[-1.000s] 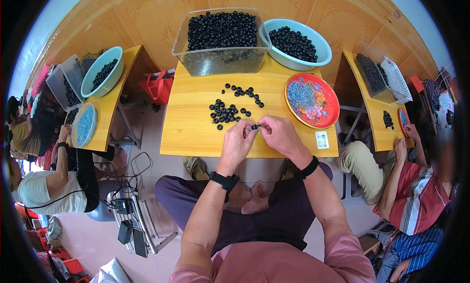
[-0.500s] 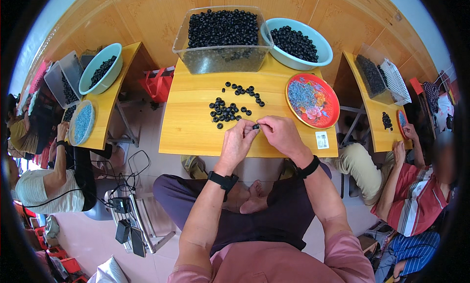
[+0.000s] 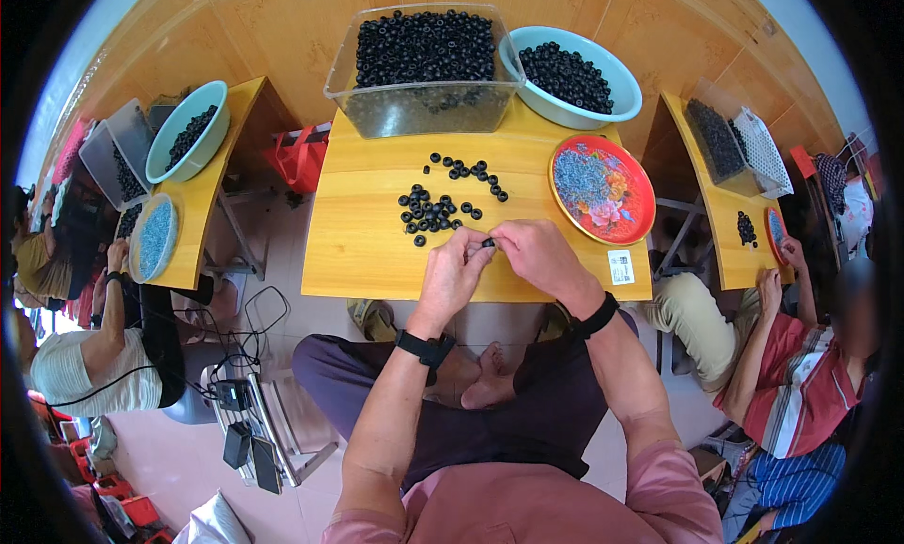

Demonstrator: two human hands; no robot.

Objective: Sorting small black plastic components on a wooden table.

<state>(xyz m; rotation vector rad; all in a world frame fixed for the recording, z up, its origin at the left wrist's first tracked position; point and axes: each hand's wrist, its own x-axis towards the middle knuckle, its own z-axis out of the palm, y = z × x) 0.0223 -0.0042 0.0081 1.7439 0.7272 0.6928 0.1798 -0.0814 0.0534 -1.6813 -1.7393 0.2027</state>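
Above the near edge of the table, both hands meet around one small black ring-shaped piece (image 3: 488, 244). My left hand (image 3: 448, 275) pinches that piece between thumb and fingertips. My right hand (image 3: 542, 259) is closed too, its fingertips pressed together against the piece's right side; whatever they hold is hidden. Just beyond my left hand lies a loose cluster of similar black pieces (image 3: 431, 213), round with a hole through them. To the right, a red flowered tray (image 3: 641, 205) carries a heap of tiny blue-grey bits (image 3: 584, 179).
At the back of the yellow table (image 3: 353, 252) stand a clear bin (image 3: 414, 120) and a light-blue basin (image 3: 574, 119), both full of black pieces. A white label (image 3: 621, 267) is stuck near the right corner. People work at tables either side; cables (image 3: 247, 342) hang at left.
The view has shifted very slightly. Both hands stay together at the same spot, still pinching the black piece, with hardly any finger movement visible.
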